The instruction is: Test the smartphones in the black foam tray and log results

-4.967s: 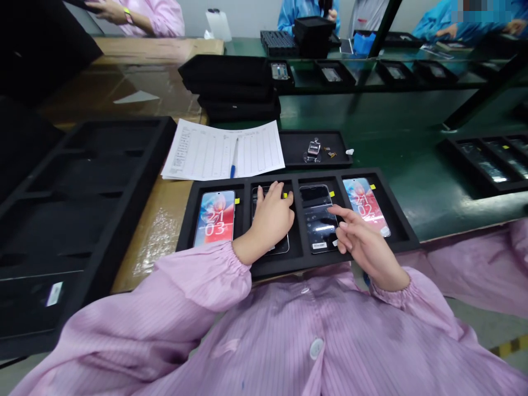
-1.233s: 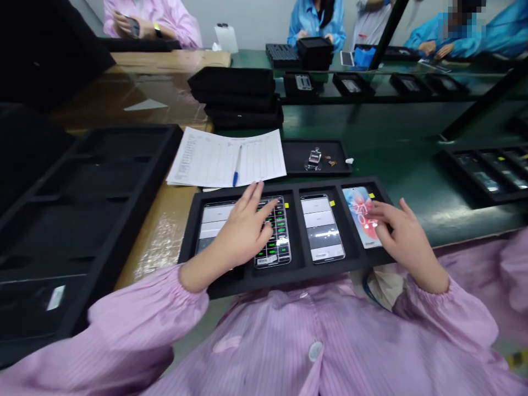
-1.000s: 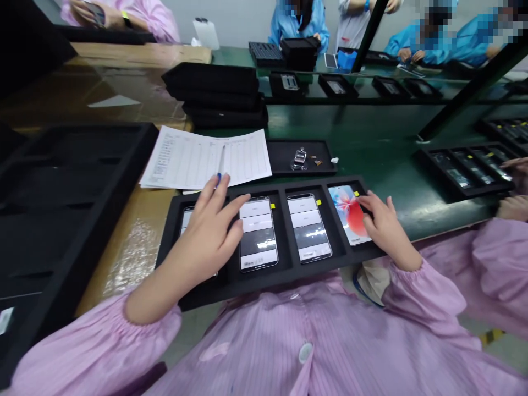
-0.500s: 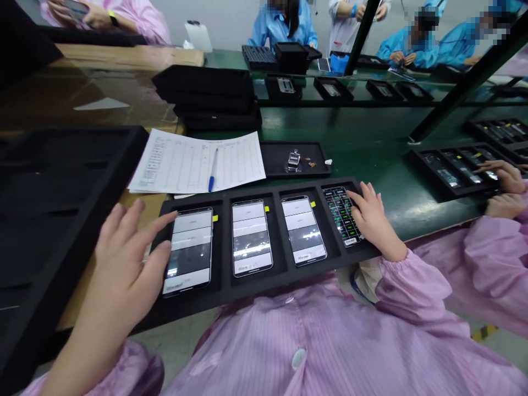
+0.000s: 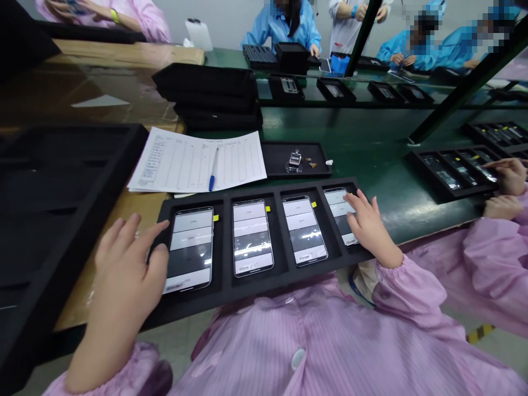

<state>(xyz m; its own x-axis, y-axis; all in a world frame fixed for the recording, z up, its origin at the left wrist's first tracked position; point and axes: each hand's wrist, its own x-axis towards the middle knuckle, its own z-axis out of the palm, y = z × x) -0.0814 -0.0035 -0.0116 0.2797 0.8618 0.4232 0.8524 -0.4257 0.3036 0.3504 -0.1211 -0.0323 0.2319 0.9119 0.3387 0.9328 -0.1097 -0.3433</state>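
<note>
A black compartment tray (image 5: 225,236) lies in front of me with a smartphone in each slot. My left hand (image 5: 132,264) is open beside the tray's left end, its index finger near the leftmost smartphone (image 5: 192,247). My right hand (image 5: 369,225) is open over the rightmost smartphone (image 5: 342,214), index finger at its screen and part of the phone hidden beneath. Between them lie the second smartphone (image 5: 252,236) and the third smartphone (image 5: 304,231). All the screens show white and grey bands. Yellow tabs (image 5: 314,204) stick out beside several phones.
Behind the tray are paper sheets (image 5: 198,162) with a blue pen (image 5: 213,170), and a shallow black tray (image 5: 274,159) of small parts. A large black tray (image 5: 124,137) stands left. At right, a co-worker's hands (image 5: 509,184) are by another phone tray (image 5: 451,190).
The rightmost phone's screen has switched from a dark grid with green text to white and grey bands. My left hand has drawn slightly back from the leftmost phone; my right hand shifted slightly left.
</note>
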